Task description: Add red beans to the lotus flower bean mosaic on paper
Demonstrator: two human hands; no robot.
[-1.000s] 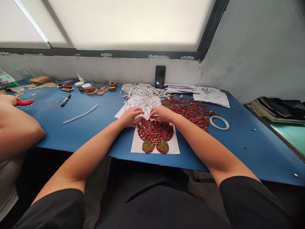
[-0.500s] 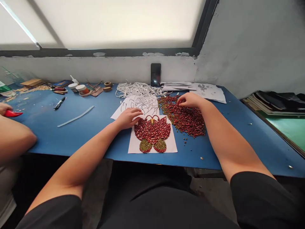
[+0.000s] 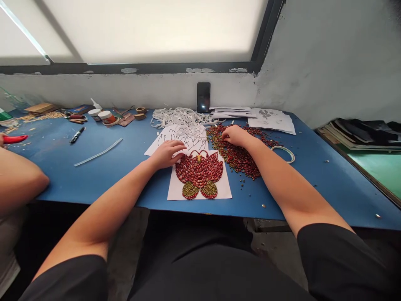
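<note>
A butterfly-like picture made of red beans and green beans lies on a white sheet in front of me. My left hand rests palm down at the sheet's upper left corner, fingers stretched out, partly over a second sheet with a black line drawing. My right hand is over the upper left of a loose pile of mixed red and green beans. Its fingers are curled together in a pinch at the beans; anything between the fingertips is too small to make out.
White strips and a phone are at the back. A tape ring lies beside my right forearm. To the left are a glue stick, a pen, jars and another person's arm with a red tool.
My right hand has shifted left across the bean pile, and the tape ring now shows beside the forearm. My left hand stays at the sheet's corner.
</note>
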